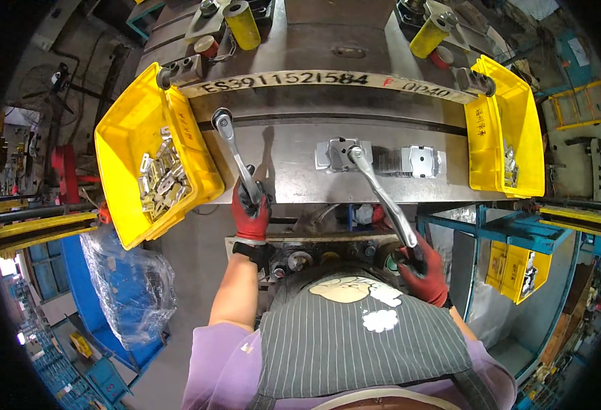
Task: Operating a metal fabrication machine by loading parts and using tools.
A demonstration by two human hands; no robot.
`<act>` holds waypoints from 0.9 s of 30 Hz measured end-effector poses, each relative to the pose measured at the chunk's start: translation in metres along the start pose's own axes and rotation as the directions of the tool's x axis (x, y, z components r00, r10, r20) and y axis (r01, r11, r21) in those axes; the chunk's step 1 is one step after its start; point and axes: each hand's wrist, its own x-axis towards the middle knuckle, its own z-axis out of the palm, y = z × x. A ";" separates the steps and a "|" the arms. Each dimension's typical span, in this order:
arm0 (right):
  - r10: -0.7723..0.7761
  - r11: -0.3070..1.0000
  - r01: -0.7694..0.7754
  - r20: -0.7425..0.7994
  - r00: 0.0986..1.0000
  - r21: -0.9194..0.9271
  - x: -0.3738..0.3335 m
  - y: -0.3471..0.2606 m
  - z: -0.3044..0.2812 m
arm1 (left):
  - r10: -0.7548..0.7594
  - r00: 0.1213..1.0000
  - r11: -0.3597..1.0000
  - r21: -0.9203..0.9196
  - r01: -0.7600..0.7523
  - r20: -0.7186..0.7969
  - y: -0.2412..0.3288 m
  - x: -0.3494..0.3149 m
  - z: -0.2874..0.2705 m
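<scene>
My left hand [251, 210], in a red and black glove, is closed round the handle of a silver hand tool [231, 145] shaped like a ratchet wrench. Its round head points away from me, near the yellow bin at left. In my right hand [423, 270], gloved the same, is a similar long ratchet-like tool [381, 191]. That tool's head is over, and seems to touch, a flat metal plate [333, 154] with cut-outs on the steel table [287, 178]. To its right is a row of thin stacked metal plates [410, 161].
A yellow bin [126, 130] of small metal parts [165, 174] stands at left, another yellow bin [481, 164] at right. A marked metal bar [300, 80] crosses behind the plates. Yellow cylinders [242, 26] stand farther back. Below right, a yellow crate [502, 270] sits on a blue frame.
</scene>
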 end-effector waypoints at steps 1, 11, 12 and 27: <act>0.001 0.999 -0.001 0.003 1.000 -0.040 0.002 -0.002 0.003 | 0.040 0.999 0.999 0.031 -0.040 -0.004 0.001 0.000 0.000; -0.142 0.982 0.131 -0.079 0.987 -0.135 -0.007 -0.012 0.006 | 0.144 0.989 0.973 0.184 -0.139 -0.015 -0.014 0.001 -0.005; -0.176 0.975 0.161 -0.091 0.980 -0.153 -0.008 -0.016 0.005 | 0.144 0.989 0.974 0.176 -0.139 -0.018 -0.014 0.002 -0.006; -0.438 0.876 0.371 -0.183 0.880 -0.309 -0.037 -0.018 -0.001 | 0.005 0.999 0.855 -0.519 0.020 0.048 0.098 -0.015 0.011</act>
